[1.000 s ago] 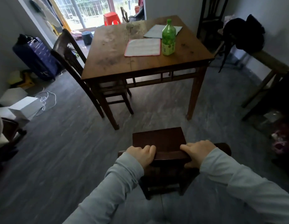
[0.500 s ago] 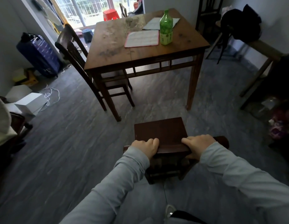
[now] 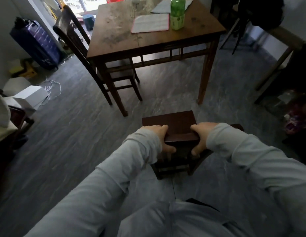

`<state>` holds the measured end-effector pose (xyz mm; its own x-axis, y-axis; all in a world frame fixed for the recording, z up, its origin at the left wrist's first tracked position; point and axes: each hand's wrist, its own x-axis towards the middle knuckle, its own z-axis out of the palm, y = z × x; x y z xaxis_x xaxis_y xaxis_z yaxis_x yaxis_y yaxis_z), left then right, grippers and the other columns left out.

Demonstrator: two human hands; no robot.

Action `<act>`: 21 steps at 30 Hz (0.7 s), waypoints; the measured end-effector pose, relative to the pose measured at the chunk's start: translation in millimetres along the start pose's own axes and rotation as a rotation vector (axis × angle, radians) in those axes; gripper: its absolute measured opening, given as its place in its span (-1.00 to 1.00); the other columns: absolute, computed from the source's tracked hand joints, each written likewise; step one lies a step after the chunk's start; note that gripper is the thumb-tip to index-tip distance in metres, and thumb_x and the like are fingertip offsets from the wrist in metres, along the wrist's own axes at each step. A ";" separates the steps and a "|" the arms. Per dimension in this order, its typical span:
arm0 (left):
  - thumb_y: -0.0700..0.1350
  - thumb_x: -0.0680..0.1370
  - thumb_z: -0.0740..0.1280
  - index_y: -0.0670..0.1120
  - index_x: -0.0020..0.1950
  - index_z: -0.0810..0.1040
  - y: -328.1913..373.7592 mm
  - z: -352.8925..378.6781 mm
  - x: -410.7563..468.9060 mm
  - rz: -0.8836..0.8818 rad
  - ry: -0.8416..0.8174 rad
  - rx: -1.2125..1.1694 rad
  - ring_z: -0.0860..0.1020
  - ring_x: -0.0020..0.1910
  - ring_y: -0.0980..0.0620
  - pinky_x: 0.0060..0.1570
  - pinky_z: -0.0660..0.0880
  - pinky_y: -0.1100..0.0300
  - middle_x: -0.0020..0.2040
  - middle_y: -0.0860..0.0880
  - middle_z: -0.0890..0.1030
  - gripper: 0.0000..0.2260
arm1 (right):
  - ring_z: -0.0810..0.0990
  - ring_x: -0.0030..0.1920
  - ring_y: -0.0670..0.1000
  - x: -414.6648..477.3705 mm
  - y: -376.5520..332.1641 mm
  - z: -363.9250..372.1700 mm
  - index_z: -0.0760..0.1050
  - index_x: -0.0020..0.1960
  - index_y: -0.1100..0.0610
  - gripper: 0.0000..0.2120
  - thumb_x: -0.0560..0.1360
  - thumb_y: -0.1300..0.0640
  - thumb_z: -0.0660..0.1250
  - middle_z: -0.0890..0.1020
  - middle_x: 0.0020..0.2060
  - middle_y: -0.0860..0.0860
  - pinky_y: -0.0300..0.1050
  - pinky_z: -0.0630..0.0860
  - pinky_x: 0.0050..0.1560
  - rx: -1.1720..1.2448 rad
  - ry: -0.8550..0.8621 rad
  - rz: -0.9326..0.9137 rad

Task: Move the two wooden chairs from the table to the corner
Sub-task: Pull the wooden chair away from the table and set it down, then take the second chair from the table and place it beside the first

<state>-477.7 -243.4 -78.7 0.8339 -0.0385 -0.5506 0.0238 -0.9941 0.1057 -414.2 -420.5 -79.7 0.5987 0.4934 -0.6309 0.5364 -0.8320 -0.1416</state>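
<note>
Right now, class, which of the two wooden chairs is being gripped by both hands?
The near chair, clear of the table, its top rail clasped by left hand and right hand. The other chair stands untouched at the table's side.

Green bottle (image 3: 177, 13) upright on the far right part of the tabletop, touching the right edge of a red-edged paper (image 3: 150, 23). A second sheet (image 3: 163, 6) lies behind them. Purple suitcase (image 3: 36, 44) stands against the left wall. White box (image 3: 30, 98) on the grey floor (image 3: 72, 134), white cable (image 3: 52, 88) looped just beside it. Dark bag (image 3: 261, 11) at upper right.
</note>
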 end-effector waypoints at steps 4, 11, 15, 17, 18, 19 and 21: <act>0.31 0.35 0.28 0.01 0.16 0.42 -35.6 -36.0 -9.2 -0.052 0.223 -0.612 0.51 0.00 -0.02 0.01 0.43 0.14 0.03 0.01 0.52 -0.47 | 0.49 0.10 0.10 7.2 -43.9 -38.1 0.32 0.22 0.04 -0.21 0.13 -0.36 0.39 0.51 0.11 0.04 -0.02 0.42 0.13 0.077 0.022 -0.085; -0.02 0.57 0.15 -0.08 0.30 0.35 -183.6 -96.6 -36.1 -0.206 0.884 -1.309 0.44 0.14 -0.01 0.05 0.42 0.13 0.18 -0.08 0.46 -0.68 | 0.51 0.07 -0.03 67.5 -164.1 -92.6 0.42 0.17 0.02 -0.74 0.48 0.04 0.27 0.53 0.08 0.00 -0.15 0.45 0.02 0.809 0.603 -0.346; 0.12 0.58 0.01 -0.03 0.15 0.42 -299.4 -113.8 -75.8 -0.216 0.989 -1.907 0.45 0.14 0.03 0.10 0.35 0.06 0.16 -0.01 0.49 -0.67 | 0.50 -0.05 -0.16 121.7 -235.9 -126.6 0.47 -0.02 -0.11 -0.91 0.49 0.02 0.23 0.53 -0.10 -0.17 -0.27 0.43 -0.15 1.134 0.692 -0.362; 0.17 0.57 -0.05 -0.02 0.09 0.44 -356.9 -118.5 -91.6 -0.162 0.972 -1.983 0.47 0.11 0.02 0.09 0.36 0.04 0.06 0.02 0.53 -0.61 | 0.54 0.00 -0.12 149.9 -275.1 -147.7 0.52 -0.12 -0.18 -0.89 0.47 -0.06 0.21 0.58 -0.05 -0.14 -0.18 0.47 -0.11 1.263 0.654 -0.358; 0.17 0.57 -0.06 -0.03 0.11 0.45 -384.9 -121.3 -95.9 -0.170 0.979 -1.983 0.48 0.10 0.02 0.09 0.36 0.04 0.05 0.02 0.53 -0.59 | 0.56 0.02 -0.11 163.1 -294.5 -157.5 0.54 -0.14 -0.20 -0.87 0.45 -0.09 0.21 0.60 -0.03 -0.14 -0.14 0.49 -0.10 1.318 0.622 -0.358; 0.17 0.57 -0.05 -0.04 0.15 0.45 -412.9 -124.8 -99.3 -0.202 0.992 -1.978 0.48 0.10 0.02 0.09 0.36 0.04 0.08 0.01 0.53 -0.58 | 0.57 0.03 -0.10 177.8 -314.5 -167.5 0.56 -0.15 -0.21 -0.85 0.44 -0.11 0.21 0.61 -0.02 -0.13 -0.10 0.50 -0.08 1.365 0.591 -0.353; 0.17 0.57 -0.03 -0.06 0.20 0.44 -465.5 -134.2 -103.0 -0.306 0.993 -1.977 0.48 0.14 0.01 0.11 0.35 0.05 0.18 -0.03 0.51 -0.56 | 0.58 0.05 -0.06 204.6 -351.6 -184.0 0.57 -0.14 -0.16 -0.83 0.44 -0.11 0.21 0.63 -0.04 -0.10 -0.03 0.52 -0.02 1.441 0.554 -0.329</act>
<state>-500.7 237.0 39.9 0.6099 0.7298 -0.3090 -0.0078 0.3953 0.9185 -370.9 19.6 -18.7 0.8824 0.4531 -0.1270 -0.1182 -0.0477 -0.9918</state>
